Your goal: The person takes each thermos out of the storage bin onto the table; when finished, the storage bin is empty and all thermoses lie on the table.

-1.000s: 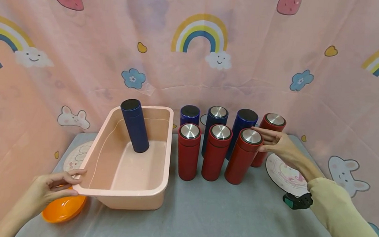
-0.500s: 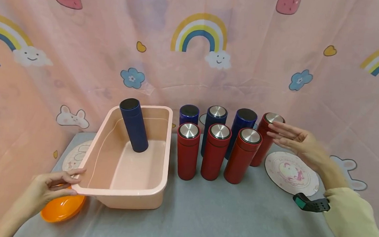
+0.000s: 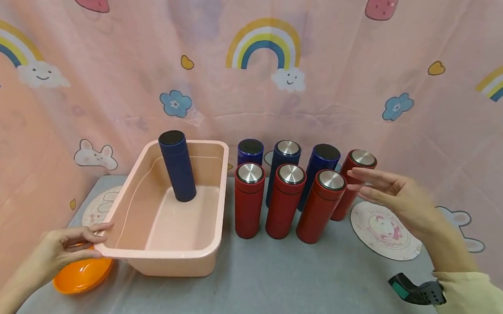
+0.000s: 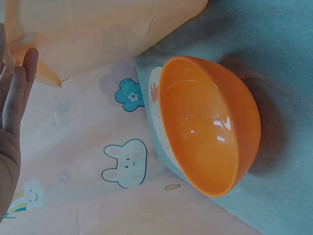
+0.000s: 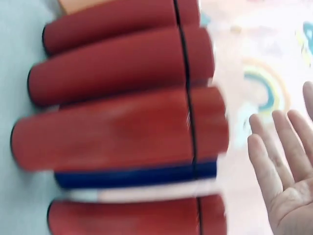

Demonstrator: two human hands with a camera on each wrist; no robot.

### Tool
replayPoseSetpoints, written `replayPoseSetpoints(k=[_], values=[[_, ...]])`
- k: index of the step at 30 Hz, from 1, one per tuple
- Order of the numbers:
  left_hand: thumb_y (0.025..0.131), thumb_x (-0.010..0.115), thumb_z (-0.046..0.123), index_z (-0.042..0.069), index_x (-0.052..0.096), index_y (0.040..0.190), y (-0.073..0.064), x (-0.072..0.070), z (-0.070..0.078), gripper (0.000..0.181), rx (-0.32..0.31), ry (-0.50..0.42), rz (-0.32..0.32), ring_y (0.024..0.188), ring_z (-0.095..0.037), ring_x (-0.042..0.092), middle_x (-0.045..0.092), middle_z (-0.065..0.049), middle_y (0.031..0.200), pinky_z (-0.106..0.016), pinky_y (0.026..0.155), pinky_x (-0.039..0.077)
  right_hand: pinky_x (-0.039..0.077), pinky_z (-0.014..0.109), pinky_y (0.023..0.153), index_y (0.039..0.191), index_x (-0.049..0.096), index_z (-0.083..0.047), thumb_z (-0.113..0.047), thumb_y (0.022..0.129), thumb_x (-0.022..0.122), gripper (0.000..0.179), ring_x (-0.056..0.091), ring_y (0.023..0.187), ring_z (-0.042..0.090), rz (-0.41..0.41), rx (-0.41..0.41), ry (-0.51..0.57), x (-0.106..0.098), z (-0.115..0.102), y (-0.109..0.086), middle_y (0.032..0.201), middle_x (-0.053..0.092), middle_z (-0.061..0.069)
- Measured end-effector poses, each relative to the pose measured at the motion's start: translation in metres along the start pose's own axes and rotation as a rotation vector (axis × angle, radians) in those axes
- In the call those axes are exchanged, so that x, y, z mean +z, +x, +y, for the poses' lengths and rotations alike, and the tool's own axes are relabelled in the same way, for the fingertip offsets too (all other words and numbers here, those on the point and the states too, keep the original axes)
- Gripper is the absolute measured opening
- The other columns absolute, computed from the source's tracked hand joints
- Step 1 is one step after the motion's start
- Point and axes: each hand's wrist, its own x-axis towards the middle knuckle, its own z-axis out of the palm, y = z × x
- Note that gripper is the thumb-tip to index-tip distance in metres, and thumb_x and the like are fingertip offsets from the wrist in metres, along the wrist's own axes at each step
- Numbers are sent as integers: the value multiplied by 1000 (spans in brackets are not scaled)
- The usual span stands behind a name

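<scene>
My left hand pinches the near left corner of the pink plastic bin between thumb and fingers. Inside the bin a dark blue thermos with a black lid stands tilted. At the right, my right hand hovers with fingers extended and nothing in them. Its fingertips are beside the lid of the front-right red thermos and overlap the back red thermos in the head view. In the right wrist view, the palm and fingers show apart from the red thermoses.
Two more red thermoses stand in the front row, with several blue ones behind. An orange bowl sits near the bin's left corner. A round patterned mat lies at the right. Printed cloth hangs behind the table.
My right hand has drawn away from the front-right red thermos, swung right, then come slightly back left. My left hand has stayed on the bin, and the thermoses stand as before.
</scene>
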Motion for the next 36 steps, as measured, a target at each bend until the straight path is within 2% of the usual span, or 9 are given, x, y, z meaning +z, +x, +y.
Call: replayPoseSetpoints(k=[7, 17, 22, 25, 30, 36], values=[[65, 74, -21, 2, 69, 86, 0, 1, 2, 32, -39, 26, 5, 97, 7, 62, 63, 18, 116, -16, 70, 55, 52, 20, 88, 134, 55, -11, -2, 96, 55, 38, 63, 108, 13, -46, -36, 91, 28, -22, 4, 125, 64, -1], [63, 76, -20, 6, 70, 86, -1, 1, 1, 35, -17, 71, 14, 98, 9, 60, 63, 19, 115, -13, 71, 54, 53, 26, 90, 133, 56, -9, -7, 95, 59, 37, 63, 110, 17, -71, -51, 103, 61, -41, 28, 125, 63, -4], [63, 76, -20, 6, 70, 86, 0, 1, 1, 34, -18, 60, 12, 100, 9, 60, 63, 19, 115, -13, 71, 54, 52, 26, 93, 135, 54, -7, -13, 94, 62, 42, 60, 115, 20, -85, -33, 86, 82, -52, 49, 129, 61, 5], [63, 75, -20, 7, 70, 86, 0, 0, 1, 36, -12, 51, 12, 101, 9, 60, 63, 18, 116, -13, 72, 54, 52, 31, 94, 135, 53, -5, -12, 94, 63, 43, 59, 115, 23, -114, -57, 98, 96, -58, 65, 132, 58, 10], [63, 75, -21, 7, 70, 86, -1, -1, 1, 37, -9, 43, 16, 101, 8, 60, 63, 18, 116, -12, 72, 54, 52, 40, 94, 133, 56, -6, -11, 92, 65, 43, 58, 117, 24, -149, -95, 88, 123, -71, 91, 132, 58, 10], [63, 76, -19, 8, 70, 85, -1, 1, 0, 36, -24, 73, 17, 99, 9, 60, 63, 19, 116, -13, 71, 54, 50, 39, 97, 131, 57, -3, -7, 91, 65, 41, 58, 116, 22, -158, -115, 115, 154, -84, 117, 130, 60, 9]])
